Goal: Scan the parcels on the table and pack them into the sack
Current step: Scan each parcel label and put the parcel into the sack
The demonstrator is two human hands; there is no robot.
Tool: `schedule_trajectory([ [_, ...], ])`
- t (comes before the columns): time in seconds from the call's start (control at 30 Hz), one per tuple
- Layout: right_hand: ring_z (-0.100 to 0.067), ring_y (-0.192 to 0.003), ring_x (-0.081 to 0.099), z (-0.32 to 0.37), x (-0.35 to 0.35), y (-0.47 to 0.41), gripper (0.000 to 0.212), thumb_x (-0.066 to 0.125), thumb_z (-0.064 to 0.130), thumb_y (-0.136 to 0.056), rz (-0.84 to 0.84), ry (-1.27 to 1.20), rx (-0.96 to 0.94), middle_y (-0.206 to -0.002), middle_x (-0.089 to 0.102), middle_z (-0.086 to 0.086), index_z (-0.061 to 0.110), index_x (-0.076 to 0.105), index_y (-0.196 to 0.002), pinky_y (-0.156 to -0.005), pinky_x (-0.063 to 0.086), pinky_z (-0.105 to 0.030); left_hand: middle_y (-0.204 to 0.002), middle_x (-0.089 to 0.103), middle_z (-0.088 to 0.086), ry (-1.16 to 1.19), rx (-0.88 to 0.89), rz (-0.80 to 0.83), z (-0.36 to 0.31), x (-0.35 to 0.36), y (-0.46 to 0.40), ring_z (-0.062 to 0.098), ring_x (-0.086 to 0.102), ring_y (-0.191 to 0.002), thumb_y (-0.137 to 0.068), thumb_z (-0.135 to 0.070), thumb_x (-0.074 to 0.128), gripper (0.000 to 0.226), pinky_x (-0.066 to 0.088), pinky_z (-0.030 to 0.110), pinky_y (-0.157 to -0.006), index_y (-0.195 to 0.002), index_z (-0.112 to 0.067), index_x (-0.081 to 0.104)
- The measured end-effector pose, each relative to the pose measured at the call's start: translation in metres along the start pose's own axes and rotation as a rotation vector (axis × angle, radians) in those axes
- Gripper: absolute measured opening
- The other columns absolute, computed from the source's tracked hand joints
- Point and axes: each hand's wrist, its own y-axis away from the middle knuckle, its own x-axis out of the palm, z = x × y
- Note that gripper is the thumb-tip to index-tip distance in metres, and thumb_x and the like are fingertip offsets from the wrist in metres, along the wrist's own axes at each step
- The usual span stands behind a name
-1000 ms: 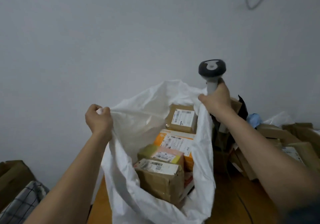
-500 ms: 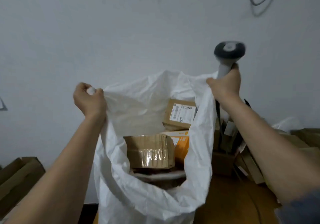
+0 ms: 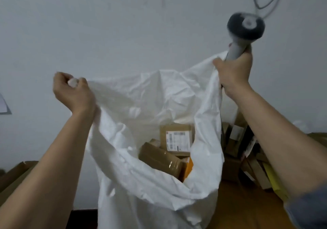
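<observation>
Change since earlier frame: both hands stand higher, the sack mouth is drawn up and wider, and the parcels inside have tumbled lower, the taped brown one now lying tilted.
Left hand point(image 3: 74, 92): fingers curled tight round a bunched fold of the sack rim, nothing else in them.
Right hand point(image 3: 233, 72): fingers wrapped round the grey handle of the scanner point(image 3: 245, 28) and pinching the opposite side of the rim against it.
Sack point(image 3: 141, 184): white, hanging from the two grips over the near edge of the surface point(image 3: 238, 207); whether its base rests on anything cannot be told.
Parcels in sack: labelled box point(image 3: 177, 138) upright against the far wall; taped brown box point(image 3: 161, 158) tilted in front of it and touching it; orange parcel point(image 3: 188, 167) partly hidden beneath.
Parcels outside: stack of cartons point(image 3: 235, 140) just beside the sack, toward the right edge of the surface.
Risk, grip: the right hand shares one hold between scanner and cloth, so either could probably slip under the load.
Risk, load: loose boxes may shift again and jerk the rim from the left fingers.
Risk, collision: a swinging sack could topple the stack beside it.
</observation>
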Motion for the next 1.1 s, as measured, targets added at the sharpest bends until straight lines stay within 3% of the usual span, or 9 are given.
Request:
schedule_trajectory([
  [0.07,-0.009,-0.098,0.057,0.006,0.005,-0.005,0.061,0.07,0.007,-0.071,-0.039,-0.03,-0.052,-0.108,0.055,0.01,0.01,0.048,-0.128,-0.084,0.05,-0.017,-0.067,0.03,-0.013,0.034,0.027,-0.011,-0.005,0.002,-0.006,0.004,0.027,-0.059,-0.069,-0.002,0.044,0.028,0.029,0.015,-0.059,-0.066,-0.025,0.029],
  [0.23,-0.013,-0.099,0.057,-0.027,0.004,0.029,0.059,0.07,0.005,-0.076,0.097,0.078,0.087,-0.112,0.055,0.004,0.011,0.047,-0.13,-0.088,0.053,-0.028,-0.065,0.033,-0.01,-0.157,-0.045,0.107,0.037,-0.019,0.027,0.016,0.037,-0.071,-0.075,-0.002,0.05,0.021,0.031,0.018,-0.059,-0.068,-0.017,0.038],
  [0.37,-0.004,-0.097,0.059,0.006,0.01,0.0,0.057,0.07,0.006,-0.073,-0.076,-0.096,-0.019,-0.108,0.056,0.01,0.011,0.049,-0.125,-0.087,0.049,-0.013,-0.067,0.029,-0.014,-0.044,0.038,-0.008,0.012,-0.014,-0.006,0.006,0.028,-0.061,-0.071,-0.005,0.044,0.026,0.029,0.017,-0.06,-0.067,-0.026,0.028],
  [0.5,-0.012,-0.112,0.057,-0.023,0.007,0.015,0.066,0.072,0.007,-0.076,-0.002,0.003,0.064,-0.123,0.056,0.004,0.012,0.043,-0.136,-0.08,0.044,-0.004,-0.066,0.032,-0.011,-0.209,-0.058,0.092,0.035,-0.02,0.022,0.015,0.036,-0.071,-0.077,-0.002,0.05,0.017,0.03,0.016,-0.058,-0.073,-0.015,0.04],
  [0.6,-0.013,-0.11,0.056,-0.042,0.0,0.03,0.064,0.07,0.005,-0.078,0.03,0.035,0.131,-0.118,0.054,0.006,0.014,0.043,-0.135,-0.074,0.041,-0.006,-0.067,0.034,-0.01,-0.226,-0.098,0.135,0.042,-0.027,0.037,0.015,0.037,-0.071,-0.079,0.001,0.051,0.013,0.032,0.014,-0.057,-0.078,-0.009,0.043],
  [0.77,-0.009,-0.11,0.057,-0.01,-0.006,0.008,0.066,0.072,0.01,-0.073,-0.096,-0.049,0.014,-0.122,0.056,0.004,0.013,0.045,-0.134,-0.092,0.047,-0.013,-0.065,0.033,-0.011,-0.147,0.006,0.097,0.007,-0.016,0.018,0.005,0.032,-0.058,-0.075,-0.002,0.049,0.028,0.03,0.013,-0.056,-0.066,-0.023,0.032],
  [0.87,-0.01,-0.108,0.055,-0.029,-0.019,0.023,0.063,0.072,0.01,-0.079,0.033,0.079,0.109,-0.121,0.054,0.005,0.014,0.043,-0.135,-0.081,0.044,-0.011,-0.068,0.036,-0.009,-0.274,-0.119,0.183,0.025,-0.027,0.044,0.015,0.039,-0.071,-0.08,0.0,0.053,0.013,0.031,0.013,-0.055,-0.079,-0.01,0.045],
  [0.97,-0.014,-0.103,0.051,-0.06,-0.041,0.041,0.057,0.071,0.012,-0.083,0.155,0.252,0.252,-0.121,0.053,0.001,0.012,0.043,-0.133,-0.08,0.041,-0.023,-0.08,0.047,0.001,-0.399,-0.245,0.298,0.042,-0.045,0.068,0.021,0.045,-0.079,-0.085,-0.005,0.058,0.008,0.036,0.016,-0.059,-0.089,-0.006,0.051],
  [1.1,-0.024,-0.109,0.055,-0.084,-0.068,0.05,0.065,0.076,0.022,-0.082,0.174,0.33,0.379,-0.122,0.055,-0.005,0.009,0.041,-0.135,-0.085,0.043,-0.034,-0.105,0.053,0.01,-0.569,-0.278,0.412,0.034,-0.056,0.081,0.025,0.049,-0.091,-0.089,-0.03,0.069,0.041,0.039,0.035,-0.076,-0.114,-0.002,0.051],
])
